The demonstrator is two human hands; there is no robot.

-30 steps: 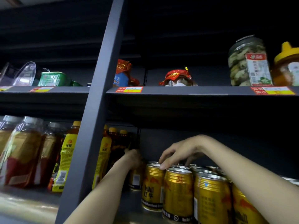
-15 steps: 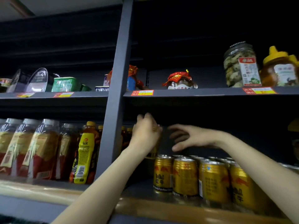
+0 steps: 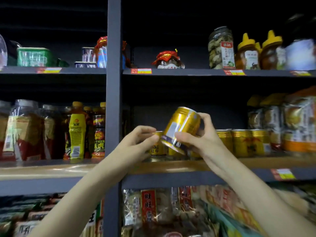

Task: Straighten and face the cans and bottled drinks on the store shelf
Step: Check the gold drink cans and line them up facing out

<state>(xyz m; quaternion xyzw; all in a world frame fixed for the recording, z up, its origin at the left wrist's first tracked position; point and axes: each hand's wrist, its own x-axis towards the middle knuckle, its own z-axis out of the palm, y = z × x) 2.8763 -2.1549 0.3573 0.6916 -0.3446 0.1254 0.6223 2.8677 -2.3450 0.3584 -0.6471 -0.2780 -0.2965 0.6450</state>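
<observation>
A gold drink can is held tilted in the air in front of the middle shelf, its top leaning up and left. My right hand grips it from the right, thumb across its lower body. My left hand pinches the can's lower left rim with its fingertips. Behind them a row of gold cans stands on the wooden-edged shelf. Left of the grey upright, yellow-labelled bottles and clear bottled drinks stand on the same level.
The upper shelf carries jars, honey bottles and a red-capped jar. Packaged snacks sit at the right of the can row. Below are bags of snacks.
The can has come out from the shelf into both hands and is now tilted in front of it. The view has pulled back and down, showing the lower shelf.
</observation>
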